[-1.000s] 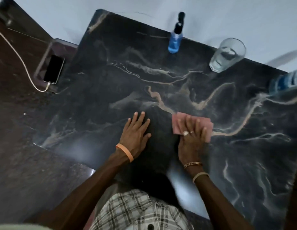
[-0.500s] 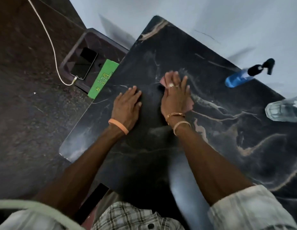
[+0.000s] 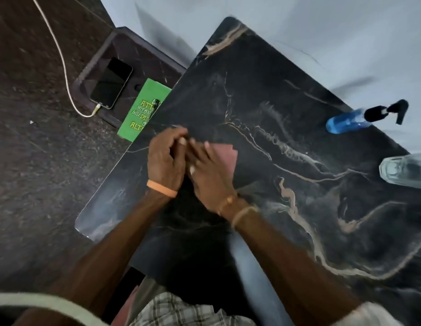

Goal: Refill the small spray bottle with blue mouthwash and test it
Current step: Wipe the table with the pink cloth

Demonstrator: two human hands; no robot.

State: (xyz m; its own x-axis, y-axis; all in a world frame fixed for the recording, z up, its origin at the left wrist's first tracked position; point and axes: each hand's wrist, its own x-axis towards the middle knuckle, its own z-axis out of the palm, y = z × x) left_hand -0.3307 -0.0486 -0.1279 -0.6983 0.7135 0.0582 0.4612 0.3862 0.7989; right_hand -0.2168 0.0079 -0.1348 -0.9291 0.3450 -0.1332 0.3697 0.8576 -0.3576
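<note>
The small spray bottle [image 3: 346, 120], blue liquid inside and a black pump head, stands at the far right of the black marble table [image 3: 287, 208]. My right hand [image 3: 209, 171] lies with fingers straight on a pink cloth [image 3: 226, 152] near the table's left edge. My left hand [image 3: 166, 158] sits right beside it, fingers curled against the right fingertips. Blur and the overlap hide whether the left fingers pinch the cloth's edge. Both hands are far from the bottle.
A clear drinking glass [image 3: 405, 169] stands at the right edge of view. Left of the table, a lower dark stand [image 3: 94, 67] holds a phone [image 3: 111, 83] on a white cable [image 3: 61, 57] and a green book [image 3: 143, 109]. Pale wall lies behind.
My left hand lifted from lying flat on the table, curled its fingers and moved over to the right hand. The right hand and cloth slid slightly toward me.
</note>
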